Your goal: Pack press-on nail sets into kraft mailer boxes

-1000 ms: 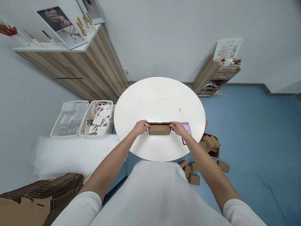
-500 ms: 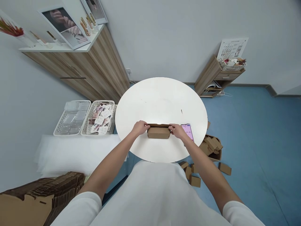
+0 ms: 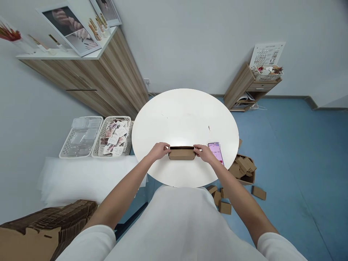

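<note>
A small brown cardboard box (image 3: 182, 154) rests near the front of the round white table (image 3: 185, 112). Along its far upper edge runs a dark gap, so its lid is not fully flat. My left hand (image 3: 160, 150) pinches the left end of the box at that far corner. At the opposite far corner, the fingers of my right hand (image 3: 203, 152) are closed on the right end. A phone (image 3: 215, 151) with a pink screen lies just right of my right hand, partly behind the forearm.
Several folded boxes fill a carton (image 3: 246, 174) right of the table, and more boxes (image 3: 225, 207) lie on the blue floor. At left are a basket of cards (image 3: 112, 139), a basket of clear plastic cases (image 3: 81, 137), white sheets (image 3: 87, 177) and stacked flat cardboard (image 3: 32, 235).
The raised flap at the far side of the box has come down toward me, leaving a narrower gap. Both hands have moved slightly nearer with it.
</note>
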Available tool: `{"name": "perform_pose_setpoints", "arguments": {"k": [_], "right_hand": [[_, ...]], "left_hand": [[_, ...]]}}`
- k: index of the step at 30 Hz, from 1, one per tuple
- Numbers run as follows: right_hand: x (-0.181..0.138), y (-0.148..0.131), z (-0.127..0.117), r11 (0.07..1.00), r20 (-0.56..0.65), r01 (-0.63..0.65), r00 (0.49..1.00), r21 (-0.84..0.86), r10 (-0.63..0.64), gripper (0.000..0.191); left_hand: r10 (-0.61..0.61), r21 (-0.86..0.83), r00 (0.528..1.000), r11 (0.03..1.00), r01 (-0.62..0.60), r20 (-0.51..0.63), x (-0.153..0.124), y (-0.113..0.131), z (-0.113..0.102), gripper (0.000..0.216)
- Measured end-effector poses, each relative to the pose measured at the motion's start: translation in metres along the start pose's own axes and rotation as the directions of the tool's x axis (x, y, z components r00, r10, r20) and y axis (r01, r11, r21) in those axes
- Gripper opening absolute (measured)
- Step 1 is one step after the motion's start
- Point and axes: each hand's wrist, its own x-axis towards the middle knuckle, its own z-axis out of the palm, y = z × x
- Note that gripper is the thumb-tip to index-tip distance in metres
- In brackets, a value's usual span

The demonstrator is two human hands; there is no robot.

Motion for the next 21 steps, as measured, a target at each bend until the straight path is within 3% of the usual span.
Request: {"name": "perform_pose_setpoints", "arguments": {"k": [6, 11, 21], "right_hand": [[0.001, 0.004, 0.000, 0.996, 0.006, -0.014, 1.000, 0.087, 0.013, 0.037], [0.001, 0.003, 0.000, 0.987, 0.021, -0.068, 0.998, 0.146, 0.066, 0.038], [-0.010, -0.007, -0.001, 0.987, 0.012, -0.135, 0.991, 0.082, 0.134, 0.042]], "left_hand": [[0.146, 0.026, 0.989, 0.989, -0.146, 0.012, -0.008, -0.003, 0.006, 0.052], [0.223, 0.072, 0.975, 0.973, -0.221, -0.020, -0.013, -0.008, 0.013, 0.052], [0.252, 0.107, 0.967, 0.963, -0.247, -0.033, -0.017, -0.007, 0.015, 0.046]]}}
